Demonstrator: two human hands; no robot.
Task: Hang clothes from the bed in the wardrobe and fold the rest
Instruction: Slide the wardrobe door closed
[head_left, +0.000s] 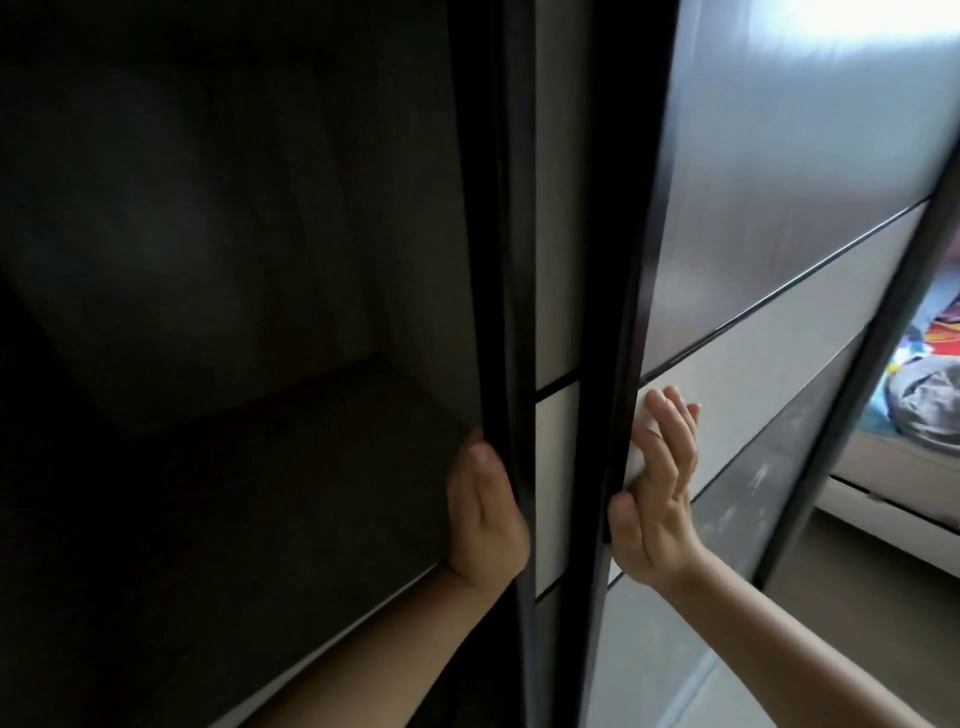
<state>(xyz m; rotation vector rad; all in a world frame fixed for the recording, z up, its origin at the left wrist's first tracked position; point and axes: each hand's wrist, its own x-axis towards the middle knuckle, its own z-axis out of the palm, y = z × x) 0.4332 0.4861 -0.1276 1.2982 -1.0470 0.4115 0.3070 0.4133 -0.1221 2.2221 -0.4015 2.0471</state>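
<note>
The wardrobe stands in front of me, its dark inside showing at the left above a dark shelf. My left hand grips the black edge of the inner sliding door, thumb in front and fingers hidden behind it. The straight fingers of my right hand press flat on the frosted panel of the outer sliding door, with the thumb at its black frame. On the bed at the far right lie a grey garment and colourful cloth.
The outer door's dark right frame slants across the view between me and the bed. A pale drawer front runs under the bed. Light floor shows at the lower right.
</note>
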